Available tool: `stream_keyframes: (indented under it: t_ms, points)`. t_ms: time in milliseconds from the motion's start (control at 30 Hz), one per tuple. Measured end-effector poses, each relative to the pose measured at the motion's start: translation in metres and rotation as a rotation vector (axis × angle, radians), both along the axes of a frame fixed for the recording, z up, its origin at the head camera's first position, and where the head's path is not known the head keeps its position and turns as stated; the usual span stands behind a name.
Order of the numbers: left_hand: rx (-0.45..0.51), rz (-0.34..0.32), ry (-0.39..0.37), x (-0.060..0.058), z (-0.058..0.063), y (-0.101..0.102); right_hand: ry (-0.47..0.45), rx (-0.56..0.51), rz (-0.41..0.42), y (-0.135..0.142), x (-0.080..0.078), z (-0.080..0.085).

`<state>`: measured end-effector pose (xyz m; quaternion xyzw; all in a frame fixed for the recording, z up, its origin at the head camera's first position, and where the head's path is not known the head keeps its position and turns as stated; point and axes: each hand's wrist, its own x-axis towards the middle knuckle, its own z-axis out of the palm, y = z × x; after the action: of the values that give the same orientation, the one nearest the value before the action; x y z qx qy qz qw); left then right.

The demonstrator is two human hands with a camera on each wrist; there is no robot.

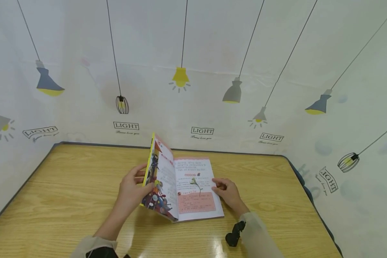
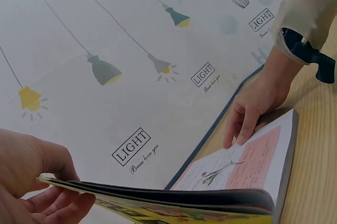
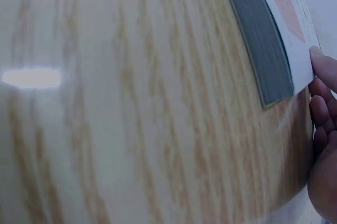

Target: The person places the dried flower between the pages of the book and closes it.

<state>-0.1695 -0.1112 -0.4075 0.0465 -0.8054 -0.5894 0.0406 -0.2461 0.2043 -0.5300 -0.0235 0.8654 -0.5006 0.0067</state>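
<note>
An open book [image 1: 196, 211] rests on the wooden table, its left cover and pages tilted up. My left hand [image 1: 131, 188] grips that raised side, thumb on the inner page and fingers behind the yellow-edged cover. On the right-hand page lies a thin plant sprig [image 1: 194, 181] with a green tip and a slender stem. My right hand [image 1: 227, 193] holds the book's right edge, thumb over the page margin and the other fingers curled at the side. In the left wrist view the cover [image 2: 174, 208] appears nearly edge-on, pinched by the left hand.
The wooden table [image 1: 84, 175] extends around the book on both sides. Behind it hangs a pale backdrop [image 1: 154, 107] printed with lamps and the word LIGHT. A black wrist mount [image 1: 234, 233] sits by the right sleeve [image 1: 259, 236].
</note>
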Motion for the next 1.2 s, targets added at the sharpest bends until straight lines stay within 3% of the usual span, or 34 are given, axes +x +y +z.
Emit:
stream_keyframes:
  t_ms: [533, 800, 1033, 1200]
  points:
    - [0.047, -0.057, 0.029, -0.014, 0.009, 0.039, 0.007, 0.000, 0.012, 0.004, -0.001, -0.004]
    - [0.040, -0.080, 0.036, -0.020, 0.011, 0.056, 0.120, -0.043, 0.097, 0.006, 0.005, 0.000]
    - [0.017, -0.109, 0.014, -0.022, 0.015, 0.071, 0.005, 0.021, 0.020, 0.003, 0.000, -0.003]
    - [-0.006, -0.134, 0.002, -0.025, 0.014, 0.081, -0.009, 0.037, -0.001, 0.002, -0.001, -0.004]
